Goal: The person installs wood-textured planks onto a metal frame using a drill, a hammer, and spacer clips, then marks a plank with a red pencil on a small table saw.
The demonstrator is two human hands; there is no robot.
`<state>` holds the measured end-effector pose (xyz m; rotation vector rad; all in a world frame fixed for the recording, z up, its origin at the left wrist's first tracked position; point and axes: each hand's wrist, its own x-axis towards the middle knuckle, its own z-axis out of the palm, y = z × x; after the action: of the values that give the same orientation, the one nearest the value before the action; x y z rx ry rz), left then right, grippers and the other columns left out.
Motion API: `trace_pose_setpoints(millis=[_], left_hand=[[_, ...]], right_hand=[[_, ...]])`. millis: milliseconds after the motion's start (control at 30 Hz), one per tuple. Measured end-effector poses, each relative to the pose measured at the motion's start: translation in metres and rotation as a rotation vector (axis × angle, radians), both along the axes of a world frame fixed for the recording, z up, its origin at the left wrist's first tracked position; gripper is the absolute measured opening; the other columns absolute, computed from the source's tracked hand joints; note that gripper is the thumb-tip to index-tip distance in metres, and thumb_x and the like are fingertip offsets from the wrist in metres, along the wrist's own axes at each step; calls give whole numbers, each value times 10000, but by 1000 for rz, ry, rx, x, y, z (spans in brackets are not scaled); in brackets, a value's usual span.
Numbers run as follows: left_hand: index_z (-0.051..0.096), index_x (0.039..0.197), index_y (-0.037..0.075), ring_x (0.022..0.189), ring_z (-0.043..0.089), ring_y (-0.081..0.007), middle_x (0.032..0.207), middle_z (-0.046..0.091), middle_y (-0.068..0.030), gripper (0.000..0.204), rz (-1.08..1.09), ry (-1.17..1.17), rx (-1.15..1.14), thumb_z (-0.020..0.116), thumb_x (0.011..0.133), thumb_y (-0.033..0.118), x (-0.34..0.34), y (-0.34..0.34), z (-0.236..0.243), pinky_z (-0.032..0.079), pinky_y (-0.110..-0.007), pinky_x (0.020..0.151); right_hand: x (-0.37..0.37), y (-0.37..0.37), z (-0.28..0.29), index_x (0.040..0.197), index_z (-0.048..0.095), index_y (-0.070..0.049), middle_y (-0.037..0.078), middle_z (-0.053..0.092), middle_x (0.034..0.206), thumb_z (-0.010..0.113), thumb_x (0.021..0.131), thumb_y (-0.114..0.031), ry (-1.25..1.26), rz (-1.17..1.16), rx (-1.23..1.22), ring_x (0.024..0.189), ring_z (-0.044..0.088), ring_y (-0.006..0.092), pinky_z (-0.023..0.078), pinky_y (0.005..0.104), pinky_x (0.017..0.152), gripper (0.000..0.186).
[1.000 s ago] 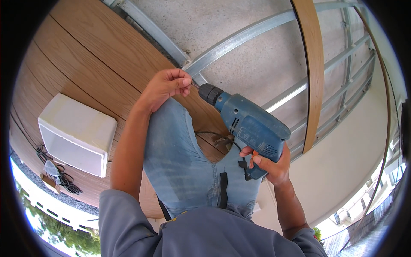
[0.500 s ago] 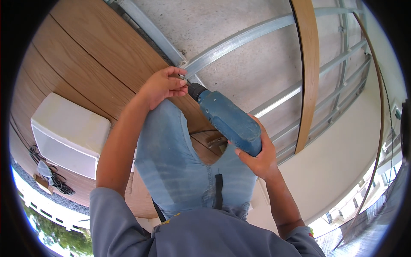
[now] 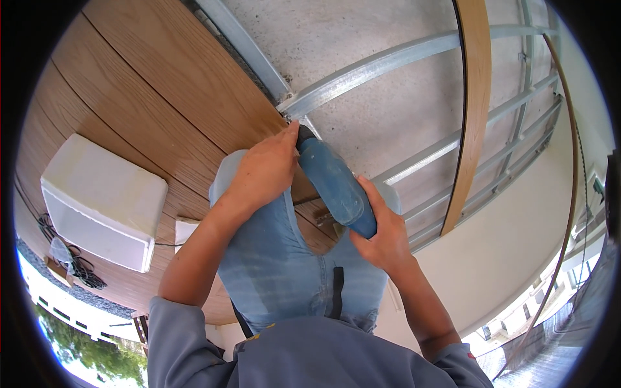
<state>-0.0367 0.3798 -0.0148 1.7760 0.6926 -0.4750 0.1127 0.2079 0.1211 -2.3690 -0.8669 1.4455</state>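
Note:
My right hand [image 3: 385, 236] grips the rear of a blue corded drill [image 3: 333, 181]. The drill's black chuck [image 3: 305, 134] points at a joint in the silver metal frame [image 3: 381, 59], beside the edge of the brown wood-grain boards [image 3: 162, 71]; its tip is largely hidden. My left hand [image 3: 265, 165] is closed at the front of the drill, fingertips against the chuck, thumb hidden. My knees, in pale blue jeans [image 3: 252, 265], are under both forearms.
An off-white box [image 3: 103, 187] lies on the boards at left, near coiled black cables [image 3: 84, 271]. A loose plank [image 3: 475, 97] crosses the frame at right over concrete [image 3: 343, 32]. A long thin strip [image 3: 569, 181] runs along the far right, beside a pale surface.
My left hand has turned over from fingertips at the bit to lying along the drill's nose. The drill has swung steeper and forward, my right hand moving up with it.

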Motion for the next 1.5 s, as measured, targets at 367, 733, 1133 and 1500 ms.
trace_pose_setpoints(millis=[367, 733, 1133, 1500], left_hand=[[642, 1224, -29, 1097, 658, -354, 1215, 671, -206, 416, 348, -875, -185, 642, 854, 162, 4, 1, 37, 504, -468, 1005], [715, 973, -44, 799, 702, -332, 961, 730, -189, 378, 459, -1042, -1, 649, 734, 241, 28, -15, 22, 567, -422, 779], [703, 902, -22, 773, 665, -336, 907, 702, -156, 341, 516, -1011, -7, 688, 695, 248, 38, -12, 22, 563, -409, 747], [700, 915, -36, 760, 668, -341, 929, 707, -178, 385, 574, -1011, 44, 649, 759, 312, 32, -16, 13, 564, -414, 745]], right_hand=[[-13, 41, 14, 1509, 426, -87, 184, 701, 1035, 786, 761, -165, -74, 44, -34, 886, 711, 356, 565, 424, 765, 834], [-28, 53, 15, 1503, 350, -15, 276, 673, 1092, 709, 828, -118, -27, -18, -22, 971, 693, 468, 559, 443, 817, 772], [-21, 67, 19, 1493, 377, -41, 250, 699, 974, 721, 808, -126, -42, -57, -203, 892, 707, 457, 567, 432, 761, 771], [-16, 76, 11, 1484, 397, -28, 229, 694, 914, 735, 790, -143, -52, 100, -192, 832, 706, 431, 570, 446, 722, 780]])
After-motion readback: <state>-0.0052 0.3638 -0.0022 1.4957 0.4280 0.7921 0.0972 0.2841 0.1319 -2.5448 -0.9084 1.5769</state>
